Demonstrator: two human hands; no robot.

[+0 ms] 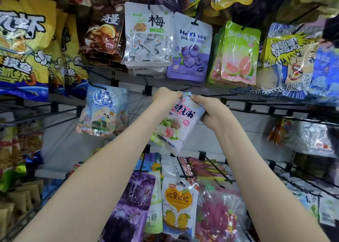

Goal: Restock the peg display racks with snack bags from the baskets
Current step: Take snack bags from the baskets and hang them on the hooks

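Note:
Both my hands hold one pale snack bag (176, 126) with pink lettering and fruit pictures, tilted, in front of the middle row of the peg rack. My left hand (166, 96) pinches the bag's top edge from the left. My right hand (211, 111) grips its top right corner and side. The bag's top sits near a black peg bracket (148, 90) on the grey back panel. No basket is in view.
Hanging bags surround my hands: a light blue bag (101, 109) to the left, a purple blueberry bag (189, 49) and a white candy bag (148, 36) above, a mango bag (178, 207) and purple bags below. Bare black pegs (275, 111) jut out on the right.

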